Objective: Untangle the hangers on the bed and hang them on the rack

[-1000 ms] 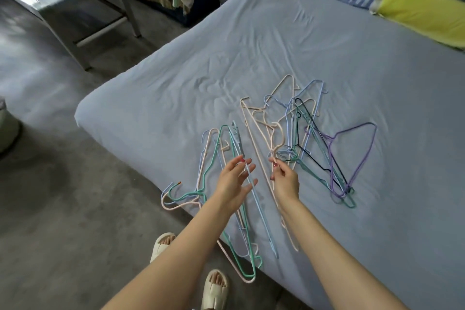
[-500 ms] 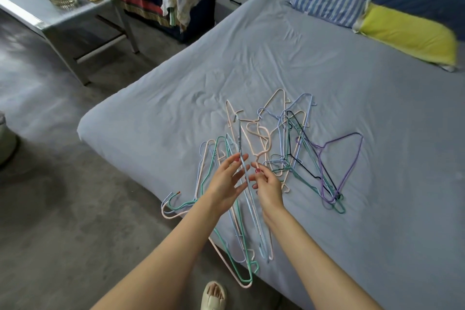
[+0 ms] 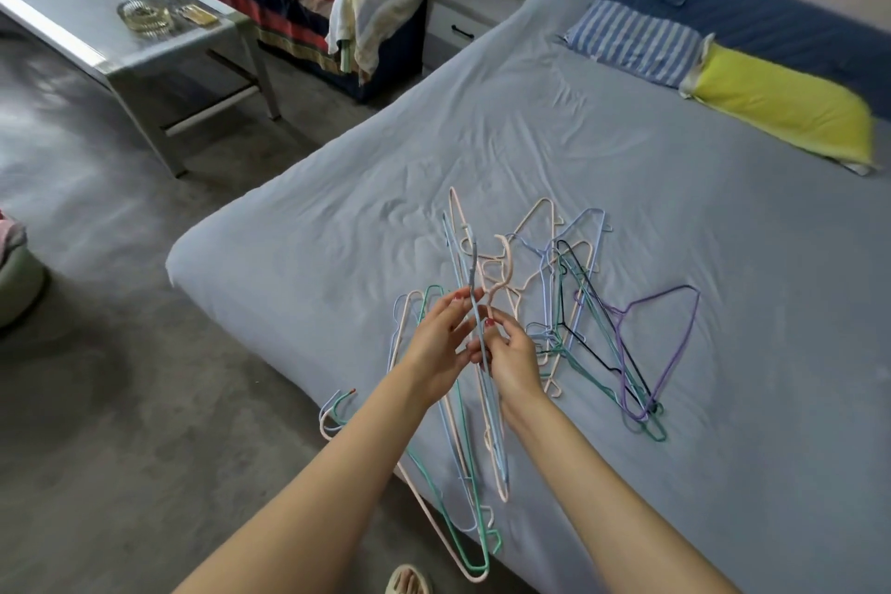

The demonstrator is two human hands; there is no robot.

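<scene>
A tangle of thin wire hangers (image 3: 573,304) in pink, blue, green, black and purple lies on the grey bed (image 3: 337,227) near its front corner. My left hand (image 3: 441,342) and my right hand (image 3: 511,357) meet above the bed edge. Both pinch a pink and a light-blue hanger (image 3: 494,424) that stand lifted out of the pile, hooks up. A separate bunch of green, pink and blue hangers (image 3: 448,506) lies under my left forearm and sticks out over the bed edge. No rack is in view.
A metal table (image 3: 72,0) with a glass dish (image 3: 144,17) stands at the far left. A bench with patterned cloth and a towel (image 3: 385,0) sits behind it. A nightstand (image 3: 463,15), a striped pillow (image 3: 631,43) and a yellow pillow (image 3: 781,106) are at the bed's head.
My right hand has pulled a pink hanger leftward out of the pile toward my left hand. Both hands now hold the pink and light-blue hangers raised. The view has tilted up.
</scene>
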